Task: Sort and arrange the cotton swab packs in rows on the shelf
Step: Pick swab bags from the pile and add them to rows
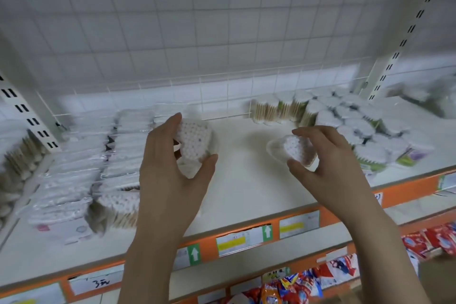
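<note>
at the far left of the white shelf (pixel 246 192) bundles of wooden-stick swabs (pixel 17 155) stand, and next to them flat swab packs (pixel 81 168) lie in rows that run from the front edge to the back, their long axis across the shelf width. the left hand (pixel 172 168) holds a round swab pack (pixel 195 140) above the shelf middle; the pack is tilted so that its face of white cotton tips looks toward the camera, and its long axis goes away and down behind the palm. the pack sits between the fingers (pixel 172 126) on top and the thumb (pixel 207 163) below, which are curled wide around it and clamp it. to the right, the right hand (pixel 330 163) holds a smaller swab pack (pixel 293 148), also with the cotton tips facing the camera and a little to the left. its index finger (pixel 308 132) lies on the upper edge and the thumb (pixel 301 165) on the lower edge, a pinch with moderate opening. further right, many upright swab jars (pixel 350 121) stand close together in diagonal rows, blurred, tips up.
</note>
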Demonstrator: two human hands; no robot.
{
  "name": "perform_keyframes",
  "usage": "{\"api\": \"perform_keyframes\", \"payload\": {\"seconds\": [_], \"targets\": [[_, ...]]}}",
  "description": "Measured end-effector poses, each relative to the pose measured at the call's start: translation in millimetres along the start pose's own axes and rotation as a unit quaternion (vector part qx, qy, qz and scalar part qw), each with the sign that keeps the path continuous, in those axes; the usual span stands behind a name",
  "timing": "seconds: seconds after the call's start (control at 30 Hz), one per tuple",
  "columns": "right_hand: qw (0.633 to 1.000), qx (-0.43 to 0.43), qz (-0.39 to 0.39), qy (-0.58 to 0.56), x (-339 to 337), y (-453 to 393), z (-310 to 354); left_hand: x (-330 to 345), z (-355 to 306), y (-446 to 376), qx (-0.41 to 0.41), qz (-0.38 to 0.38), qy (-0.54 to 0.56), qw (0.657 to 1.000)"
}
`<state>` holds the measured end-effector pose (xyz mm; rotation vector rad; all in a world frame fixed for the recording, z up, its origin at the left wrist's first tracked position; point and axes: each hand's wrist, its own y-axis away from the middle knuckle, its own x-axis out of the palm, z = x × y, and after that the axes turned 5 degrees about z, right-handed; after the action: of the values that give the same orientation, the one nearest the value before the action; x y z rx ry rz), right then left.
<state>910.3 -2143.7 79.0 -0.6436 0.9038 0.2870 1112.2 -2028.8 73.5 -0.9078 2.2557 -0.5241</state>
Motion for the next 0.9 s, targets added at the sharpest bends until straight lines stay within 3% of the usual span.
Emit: {"api": "perform_keyframes", "payload": {"seconds": [0.27, 0.57, 0.77, 0.9], "targets": [[0.996, -0.002, 0.055, 0.069, -14, -56, -28, 31, -4, -24, 0.018, 0.017, 0.004, 1.0], [0.98, 0.005, 0.17, 0.108, 1, -142, -69, 70, -6, -34, 0.015, 0.012, -0.018, 1.0], [0.957, -0.029, 0.23, 0.174, 14, -172, -94, 98, -13, -37, 0.007, 0.005, -0.077, 0.997], [0.951, -0.057, 0.229, 0.202, 23, -179, -108, 112, -18, -35, 0.002, 0.015, -0.08, 0.997]]}}
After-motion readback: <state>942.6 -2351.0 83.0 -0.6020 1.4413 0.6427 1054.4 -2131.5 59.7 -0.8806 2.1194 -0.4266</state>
